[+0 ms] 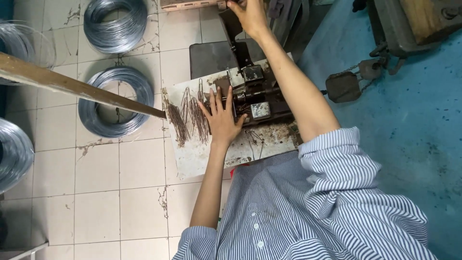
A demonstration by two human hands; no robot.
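Note:
My left hand (221,118) lies flat with fingers spread on a worn white work plate (197,156), its fingertips at the dark metal press mechanism (255,94). Beside that hand lie several short rusty bent wire pieces (185,118). My right hand (248,14) reaches up over the machine and grips the top of its dark lever handle (230,26). Both arms come out of a blue-and-white striped shirt.
Several coils of shiny steel wire (115,21) lie on the tiled floor at left, another coil (115,101) near the plate. A long wooden bar (72,84) slants in from the left. A blue floor with grey machinery and weights (344,86) is to the right.

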